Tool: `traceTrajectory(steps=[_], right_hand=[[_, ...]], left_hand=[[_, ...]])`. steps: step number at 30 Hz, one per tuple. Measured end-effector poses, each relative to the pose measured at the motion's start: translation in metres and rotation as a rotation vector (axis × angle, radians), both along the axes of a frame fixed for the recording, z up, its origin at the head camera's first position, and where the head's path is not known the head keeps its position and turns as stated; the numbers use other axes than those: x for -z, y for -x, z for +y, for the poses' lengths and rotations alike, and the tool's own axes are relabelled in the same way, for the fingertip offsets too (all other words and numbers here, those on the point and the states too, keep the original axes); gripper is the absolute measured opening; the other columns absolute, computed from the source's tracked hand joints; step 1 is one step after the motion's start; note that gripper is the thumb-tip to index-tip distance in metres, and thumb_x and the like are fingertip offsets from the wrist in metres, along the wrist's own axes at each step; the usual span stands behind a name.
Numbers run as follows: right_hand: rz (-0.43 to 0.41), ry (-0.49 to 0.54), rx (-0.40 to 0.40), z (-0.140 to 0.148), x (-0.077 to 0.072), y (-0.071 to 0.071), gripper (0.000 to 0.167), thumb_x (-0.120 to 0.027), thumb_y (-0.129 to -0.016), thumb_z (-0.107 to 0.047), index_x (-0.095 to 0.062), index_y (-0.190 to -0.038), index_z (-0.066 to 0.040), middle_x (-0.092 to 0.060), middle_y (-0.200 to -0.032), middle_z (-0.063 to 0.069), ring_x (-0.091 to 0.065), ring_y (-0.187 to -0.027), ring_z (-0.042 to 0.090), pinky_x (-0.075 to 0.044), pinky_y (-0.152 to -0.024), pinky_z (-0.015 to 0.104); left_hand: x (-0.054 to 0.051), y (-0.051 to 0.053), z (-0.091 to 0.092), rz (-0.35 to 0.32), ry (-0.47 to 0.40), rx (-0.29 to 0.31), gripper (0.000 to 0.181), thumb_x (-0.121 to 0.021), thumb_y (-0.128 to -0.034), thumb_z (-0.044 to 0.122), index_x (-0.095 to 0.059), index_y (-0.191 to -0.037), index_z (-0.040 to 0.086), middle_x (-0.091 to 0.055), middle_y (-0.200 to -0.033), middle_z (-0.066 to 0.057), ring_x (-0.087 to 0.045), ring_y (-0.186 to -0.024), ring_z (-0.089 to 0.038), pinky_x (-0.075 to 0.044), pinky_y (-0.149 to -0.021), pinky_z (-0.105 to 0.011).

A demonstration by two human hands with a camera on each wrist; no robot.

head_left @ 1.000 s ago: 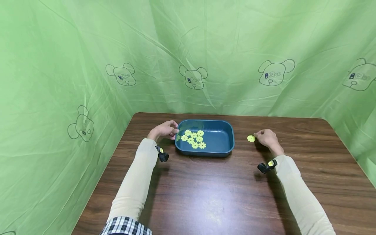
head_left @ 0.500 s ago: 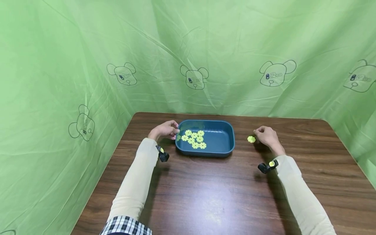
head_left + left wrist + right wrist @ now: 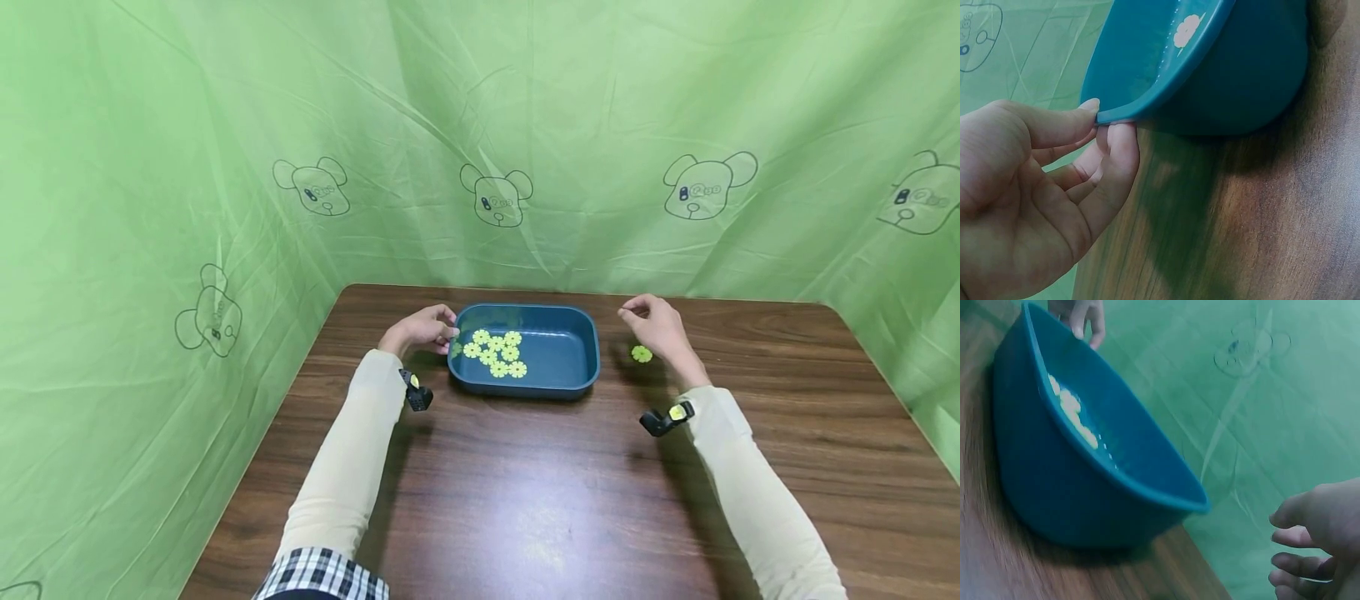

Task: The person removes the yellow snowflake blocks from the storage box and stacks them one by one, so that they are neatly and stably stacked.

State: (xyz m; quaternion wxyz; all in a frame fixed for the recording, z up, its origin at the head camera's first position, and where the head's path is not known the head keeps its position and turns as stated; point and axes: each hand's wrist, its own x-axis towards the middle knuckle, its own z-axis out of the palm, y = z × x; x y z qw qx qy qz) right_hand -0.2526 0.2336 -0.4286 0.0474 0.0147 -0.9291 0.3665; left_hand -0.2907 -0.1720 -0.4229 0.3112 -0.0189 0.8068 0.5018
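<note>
My left hand (image 3: 423,327) pinches the left rim of a dark blue rectangular basin (image 3: 525,392), thumb on the inside and fingers beneath the lip, as the left wrist view shows. Several flat yellow flower-shaped pieces (image 3: 496,343) lie on the left part of its floor. Right of the basin, a single yellow flower piece (image 3: 641,354) rests on the table. My right hand (image 3: 658,327) is raised just behind that piece. In the right wrist view, the right hand (image 3: 1329,531) has loosely bent fingers spread apart, with nothing between them.
The brown wooden table (image 3: 517,500) extends toward me in front of the basin. A green cloth (image 3: 585,100) printed with bear outlines hangs along the back and both sides. A black camera (image 3: 666,418) is strapped to the right wrist.
My right hand has moved up and left, away from the single flower piece, which stays on the table. The left hand and basin keep their places.
</note>
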Motion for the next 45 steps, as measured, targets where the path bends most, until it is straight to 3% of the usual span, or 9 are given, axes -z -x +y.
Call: traceTrajectory(steps=[9, 13, 16, 23, 29, 38, 45], right_hand=[[0.051, 0.077, -0.073, -0.036, -0.01, 0.0, 0.028, -0.062, -0.093, -0.026, -0.061, -0.111, -0.005, -0.061, -0.111, 0.016, -0.057, -0.098, 0.03, -0.044, -0.082, 0.04], [0.05, 0.108, -0.104, -0.053, -0.012, -0.002, 0.028, -0.064, -0.092, -0.025, -0.061, -0.111, -0.004, -0.058, -0.11, 0.017, -0.056, -0.097, 0.03, -0.046, -0.082, 0.041], [0.055, 0.115, -0.123, -0.064, -0.01, -0.005, 0.028, -0.065, -0.092, -0.024, -0.061, -0.111, -0.005, -0.058, -0.108, 0.017, -0.056, -0.096, 0.03, -0.046, -0.083, 0.042], [0.057, 0.144, -0.171, -0.085, -0.004, -0.01, 0.027, -0.067, -0.091, -0.025, -0.061, -0.11, -0.007, -0.057, -0.112, 0.012, -0.057, -0.099, 0.027, -0.047, -0.086, 0.043], [0.065, 0.166, -0.245, -0.101, 0.002, -0.013, 0.028, -0.068, -0.09, -0.024, -0.062, -0.11, -0.006, -0.058, -0.112, 0.012, -0.059, -0.098, 0.028, -0.049, -0.085, 0.042], [-0.047, 0.094, -0.322, -0.12, 0.02, -0.015, 0.032, -0.069, -0.089, -0.024, -0.061, -0.114, -0.005, -0.058, -0.117, 0.017, -0.059, -0.101, 0.028, -0.049, -0.088, 0.043], [-0.14, -0.02, -0.414, -0.128, 0.028, -0.012, 0.027, -0.071, -0.087, -0.021, -0.064, -0.108, -0.005, -0.063, -0.111, 0.014, -0.058, -0.104, 0.029, -0.047, -0.09, 0.045]], left_hand=[[0.0, 0.003, -0.001, 0.013, 0.015, -0.002, 0.03, -0.053, -0.097, 0.007, -0.04, -0.124, 0.004, -0.051, -0.094, -0.013, -0.054, -0.074, -0.017, -0.053, -0.083, -0.038], [0.0, 0.003, -0.001, 0.007, 0.009, 0.001, 0.03, -0.053, -0.0971, 0.006, -0.04, -0.124, 0.003, -0.051, -0.095, -0.015, -0.054, -0.074, -0.017, -0.052, -0.089, -0.043], [0.0, 0.001, -0.001, 0.003, 0.008, 0.009, 0.031, -0.052, -0.0974, 0.006, -0.039, -0.125, 0.003, -0.051, -0.098, -0.016, -0.054, -0.075, -0.017, -0.051, -0.092, -0.045], [0.001, -0.002, 0.0, 0.02, 0.028, 0.004, 0.03, -0.054, -0.0968, 0.007, -0.04, -0.123, 0.004, -0.051, -0.096, -0.013, -0.054, -0.076, -0.017, -0.055, -0.084, -0.038], [0.003, -0.002, 0.001, 0.014, 0.025, -0.007, 0.032, -0.054, -0.097, 0.007, -0.04, -0.125, 0.003, -0.051, -0.108, -0.022, -0.054, -0.075, -0.017, -0.053, -0.087, -0.04], [0.003, -0.007, 0.001, 0.014, 0.023, -0.016, 0.031, -0.054, -0.097, 0.007, -0.04, -0.125, 0.005, -0.051, -0.108, -0.022, -0.054, -0.074, -0.016, -0.051, -0.088, -0.042], [0.002, -0.012, 0.002, 0.018, 0.023, -0.01, 0.03, -0.053, -0.0971, 0.007, -0.04, -0.124, 0.004, -0.051, -0.11, -0.024, -0.054, -0.075, -0.016, -0.051, -0.09, -0.043]])
